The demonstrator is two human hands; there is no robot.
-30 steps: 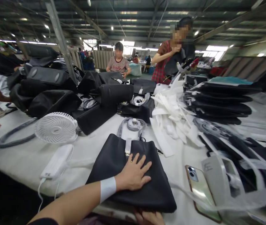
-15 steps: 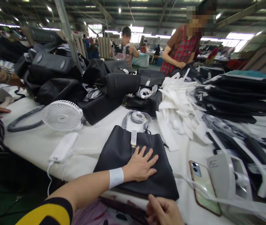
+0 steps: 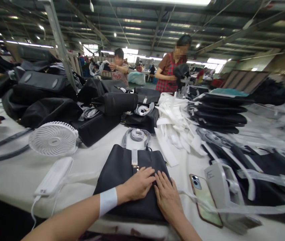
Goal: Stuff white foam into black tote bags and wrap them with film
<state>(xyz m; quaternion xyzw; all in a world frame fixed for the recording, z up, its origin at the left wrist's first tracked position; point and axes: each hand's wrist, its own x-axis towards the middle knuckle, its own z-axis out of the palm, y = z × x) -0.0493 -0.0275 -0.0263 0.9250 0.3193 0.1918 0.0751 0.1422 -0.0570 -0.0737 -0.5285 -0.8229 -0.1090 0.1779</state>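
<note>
A flat black handbag (image 3: 118, 170) lies on the white table (image 3: 17, 174) in front of me, its white-wrapped strap tab at the top edge. Both my hands rest flat on the bag. My left hand (image 3: 137, 184), with a white wristband, lies with its fingers stretched out toward the tab. My right hand (image 3: 167, 197) lies beside it, fingers extended and touching the left hand's fingertips. Neither hand holds anything. A wrapped grey strap coil (image 3: 137, 134) lies just beyond the bag.
A phone (image 3: 204, 199) lies face down right of the bag, beside a clear plastic holder (image 3: 222, 187). A white fan (image 3: 53, 139) and power bank (image 3: 53, 176) sit to the left. Piles of black bags (image 3: 49, 97), white padding strips (image 3: 177, 124) and two workers stand beyond.
My right hand has come up from the table's near edge onto the bag beside the left hand. The left hand's fingers have drawn closer together. The view shifted slightly.
</note>
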